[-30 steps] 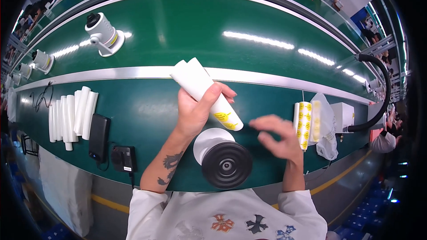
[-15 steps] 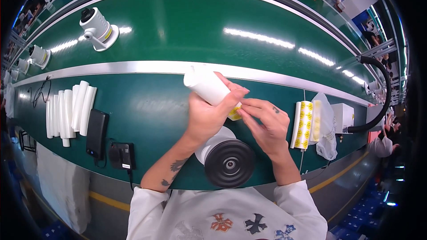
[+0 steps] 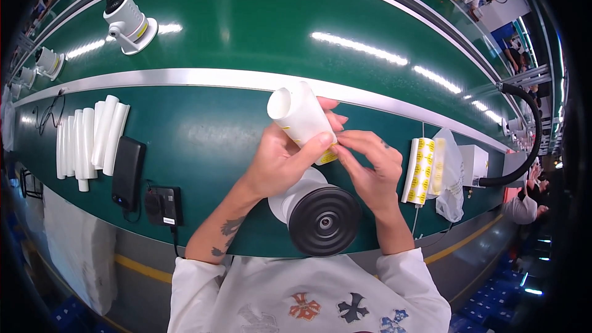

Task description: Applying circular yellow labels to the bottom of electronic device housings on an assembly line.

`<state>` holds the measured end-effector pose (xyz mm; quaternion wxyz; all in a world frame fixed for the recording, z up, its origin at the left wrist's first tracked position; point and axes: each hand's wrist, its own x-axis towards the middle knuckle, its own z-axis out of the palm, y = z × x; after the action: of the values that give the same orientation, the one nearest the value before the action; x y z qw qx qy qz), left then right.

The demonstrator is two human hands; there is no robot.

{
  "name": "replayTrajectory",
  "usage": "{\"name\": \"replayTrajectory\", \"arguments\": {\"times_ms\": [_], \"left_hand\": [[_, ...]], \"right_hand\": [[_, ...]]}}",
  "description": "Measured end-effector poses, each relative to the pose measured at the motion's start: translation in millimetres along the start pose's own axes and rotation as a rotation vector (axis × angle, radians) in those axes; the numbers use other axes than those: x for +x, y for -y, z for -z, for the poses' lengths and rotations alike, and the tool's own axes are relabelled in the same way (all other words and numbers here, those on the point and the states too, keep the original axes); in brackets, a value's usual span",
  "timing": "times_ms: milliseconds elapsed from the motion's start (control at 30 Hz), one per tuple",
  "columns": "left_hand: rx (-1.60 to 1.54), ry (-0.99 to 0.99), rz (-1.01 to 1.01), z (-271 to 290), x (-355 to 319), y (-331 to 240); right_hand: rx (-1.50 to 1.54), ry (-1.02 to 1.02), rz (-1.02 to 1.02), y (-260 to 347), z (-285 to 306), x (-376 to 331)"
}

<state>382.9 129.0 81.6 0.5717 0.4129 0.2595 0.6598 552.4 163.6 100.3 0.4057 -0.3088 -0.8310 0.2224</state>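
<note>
My left hand (image 3: 280,157) grips a rolled white sleeve (image 3: 300,114) held above the green table, open end toward the upper left. A small yellow sticker (image 3: 327,156) sits on its lower end, under my left thumb. My right hand (image 3: 369,169) pinches that sticker at the sleeve's end with its fingertips. Just below both hands stands a white camera with a round black base (image 3: 323,219) facing me.
A sheet of yellow stickers (image 3: 421,161) and a clear bag (image 3: 451,176) lie to the right. Several rolled white sleeves (image 3: 89,137), a black phone (image 3: 127,164) and a black adapter (image 3: 163,205) lie at the left. White cameras (image 3: 128,21) ride the far green belt.
My left hand has tilted the sleeve further upright. My right hand has come in from the right and now touches the sticker on the sleeve's end.
</note>
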Motion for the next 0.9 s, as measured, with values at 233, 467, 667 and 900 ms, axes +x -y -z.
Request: {"name": "replayTrajectory", "arguments": {"times_ms": [233,467,667,900], "left_hand": [[0.055,-0.168,-0.007,0.3,-4.3,1.2],[0.644,-0.438,0.202,38.5,-17.8,-8.2],[1.511,-0.077,0.272,52.5,-49.2,-13.5],[1.529,-0.212,-0.026,40.8,-53.7,-27.7]], "right_hand": [[-0.051,0.026,-0.009,9.1,5.3,6.0],[0.387,0.182,-0.557,72.6,72.4,12.7],[0.519,0.802,-0.44,77.2,73.2,37.7],[0.278,0.838,-0.503,76.4,62.0,31.6]]}}
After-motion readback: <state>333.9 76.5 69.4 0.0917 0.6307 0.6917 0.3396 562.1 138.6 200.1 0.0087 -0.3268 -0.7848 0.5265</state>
